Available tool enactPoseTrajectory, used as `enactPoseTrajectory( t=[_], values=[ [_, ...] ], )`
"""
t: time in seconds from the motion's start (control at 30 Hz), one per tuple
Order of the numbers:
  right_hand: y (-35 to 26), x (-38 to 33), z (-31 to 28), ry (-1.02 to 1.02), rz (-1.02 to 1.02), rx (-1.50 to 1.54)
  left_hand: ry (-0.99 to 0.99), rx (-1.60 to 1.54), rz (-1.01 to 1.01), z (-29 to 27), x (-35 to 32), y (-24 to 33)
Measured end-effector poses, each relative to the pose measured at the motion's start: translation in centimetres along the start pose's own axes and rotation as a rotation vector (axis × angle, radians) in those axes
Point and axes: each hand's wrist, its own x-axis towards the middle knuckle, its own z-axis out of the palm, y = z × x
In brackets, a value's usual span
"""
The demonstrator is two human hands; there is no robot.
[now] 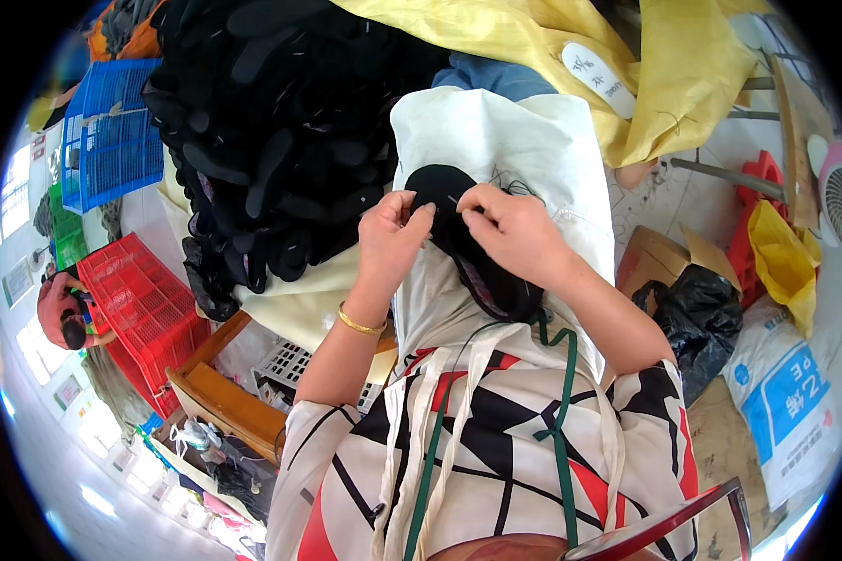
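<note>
Seemingly to steady the black slipper (459, 241), your left hand (390, 240) pinches its edge; your right hand (515, 234) pinches over it, contents unclear.

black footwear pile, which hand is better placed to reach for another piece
Probably the left hand: it is nearer the pile, which lies to the left. The right hand is farther away, and both are at the black slipper.

Bright windows (11, 210) break a pale wall (21, 313); ceiling lights (98, 502) glow; white tiled floor (650, 210) shows rightward, brown wooden furniture (229, 397) leftward.
</note>
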Motion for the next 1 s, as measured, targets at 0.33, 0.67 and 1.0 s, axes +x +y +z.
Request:
enactPoseTrajectory(
  t=[0.33,0.67,1.0],
  values=[
    [1.1,0.9,1.0,-0.111,0.023,-0.103,0.045,-0.241,-0.068,1.0,-0.3,0.3],
    [1.8,0.8,1.8,-0.122,0.001,-0.203,-0.047,-0.168,-0.218,0.2,0.2,1.3],
    [3.8,1.3,2.3,-0.079,-0.144,-0.246,-0.144,-0.276,-0.314,-0.1,1.0,2.1]
  ],
)
